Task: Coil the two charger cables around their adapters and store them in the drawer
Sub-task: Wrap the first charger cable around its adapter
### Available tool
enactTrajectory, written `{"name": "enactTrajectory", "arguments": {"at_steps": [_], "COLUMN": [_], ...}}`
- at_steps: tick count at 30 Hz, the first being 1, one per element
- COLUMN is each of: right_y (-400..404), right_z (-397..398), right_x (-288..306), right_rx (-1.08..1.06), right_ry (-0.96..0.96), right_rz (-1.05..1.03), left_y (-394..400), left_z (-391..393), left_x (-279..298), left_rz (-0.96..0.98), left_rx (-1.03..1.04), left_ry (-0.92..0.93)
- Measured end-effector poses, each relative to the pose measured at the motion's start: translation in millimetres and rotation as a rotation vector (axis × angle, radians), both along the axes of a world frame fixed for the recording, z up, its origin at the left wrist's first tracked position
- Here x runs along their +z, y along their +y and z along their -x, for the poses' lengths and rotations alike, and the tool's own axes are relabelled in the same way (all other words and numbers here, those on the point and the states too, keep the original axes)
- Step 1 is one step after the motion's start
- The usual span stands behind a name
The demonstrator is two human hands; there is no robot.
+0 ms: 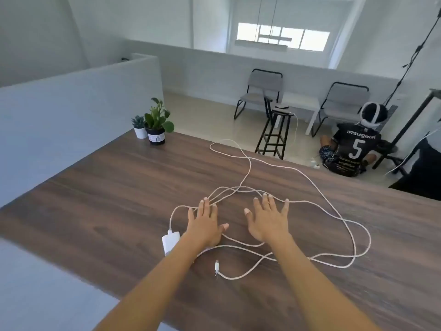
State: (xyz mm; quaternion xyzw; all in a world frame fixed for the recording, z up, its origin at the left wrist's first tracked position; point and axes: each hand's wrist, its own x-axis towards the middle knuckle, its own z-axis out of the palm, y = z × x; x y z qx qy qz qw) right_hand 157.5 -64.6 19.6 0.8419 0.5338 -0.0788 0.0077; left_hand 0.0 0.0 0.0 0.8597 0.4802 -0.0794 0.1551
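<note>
Long white charger cables [310, 181] lie in loose tangled loops across the wooden table [100, 201]. A white adapter [170, 242] rests at the cable's near left end, partly hidden by my left forearm. A loose white plug end [217, 266] lies between my forearms. My left hand [205, 225] lies flat, palm down, with its fingers spread over several cable strands. My right hand [268, 223] is also flat and spread, its fingertips touching a strand. Neither hand grips anything. A second adapter and a drawer are not visible.
Two small potted plants [155, 125] stand at the table's far left corner beside a pale partition wall. Beyond the far table edge a person in a black shirt [350, 149] sits on the floor near a stool [276, 132] and two chairs.
</note>
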Motion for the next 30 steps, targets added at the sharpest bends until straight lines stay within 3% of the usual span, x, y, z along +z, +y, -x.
{"name": "enactTrajectory", "arguments": {"at_steps": [7,13,17,22,30], "right_y": [0.4,-14.2,-14.8,-13.9,-10.9], "right_z": [21.6,27.6,26.2,24.2,29.1], "right_x": [-45.7,-70.3,-72.0,-74.3,-73.4], "right_rx": [0.026,-0.018,-0.023,-0.054,-0.065], "right_ry": [0.161,0.157,0.153,0.141,0.175], "right_rz": [0.037,-0.130,-0.137,-0.138,-0.135], "left_y": [-34.4,-34.6,-24.3,-6.9,-33.8], "left_z": [16.7,26.8,39.3,70.3,77.8], "left_x": [-30.9,-42.7,-40.1,-28.7,-23.2], "left_rz": [-0.089,-0.048,0.032,0.128,0.091], "left_rx": [0.237,0.196,0.047,-0.124,0.163], "left_ry": [-0.236,-0.482,-0.488,-0.362,-0.470]}}
